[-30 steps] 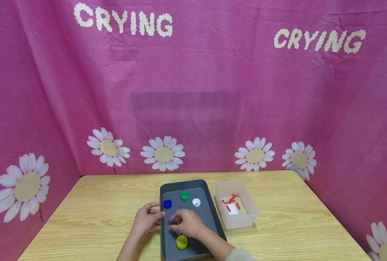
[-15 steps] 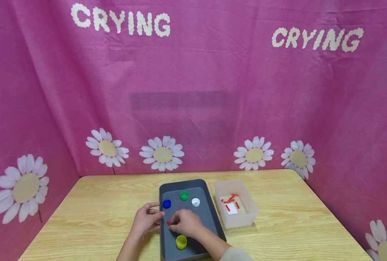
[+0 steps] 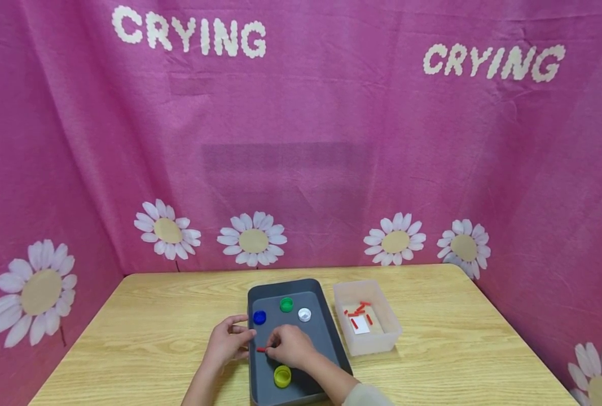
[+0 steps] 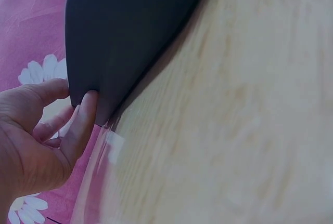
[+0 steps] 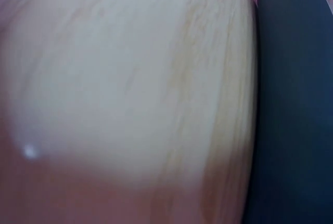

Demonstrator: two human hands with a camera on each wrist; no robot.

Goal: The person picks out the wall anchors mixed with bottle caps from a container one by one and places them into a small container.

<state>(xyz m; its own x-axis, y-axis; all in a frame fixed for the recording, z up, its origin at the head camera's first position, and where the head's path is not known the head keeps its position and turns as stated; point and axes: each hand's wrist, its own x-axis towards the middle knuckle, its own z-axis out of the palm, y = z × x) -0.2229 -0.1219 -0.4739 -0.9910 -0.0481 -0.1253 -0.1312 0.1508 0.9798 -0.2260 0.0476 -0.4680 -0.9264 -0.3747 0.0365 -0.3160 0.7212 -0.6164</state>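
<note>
In the head view, a dark grey tray (image 3: 326, 361) holds a blue cap (image 3: 259, 317), a green cap (image 3: 286, 305), a clear whitish cap (image 3: 304, 314) and a yellow cap (image 3: 282, 376). My left hand (image 3: 225, 339) grips the tray's left wall; the left wrist view has one digit at the rim and a fingertip on the outer wall. Over the tray, between the blue and yellow caps, my right hand (image 3: 291, 345) pinches a small red stick (image 3: 262, 349) by its right end. The right wrist view misses the fingertips.
Right of the tray stands a translucent plastic box (image 3: 388, 341) with several red sticks (image 3: 359, 310) and a white square (image 3: 361, 325) inside. Both containers are on a wood-grain table (image 3: 158, 321). A pink curtain (image 3: 301, 186) hangs behind and at the sides.
The red stick in my right hand has turned from a slant to nearly level, pointing left. More of it shows beyond the fingertips. My left hand stays at the tray's wall.
</note>
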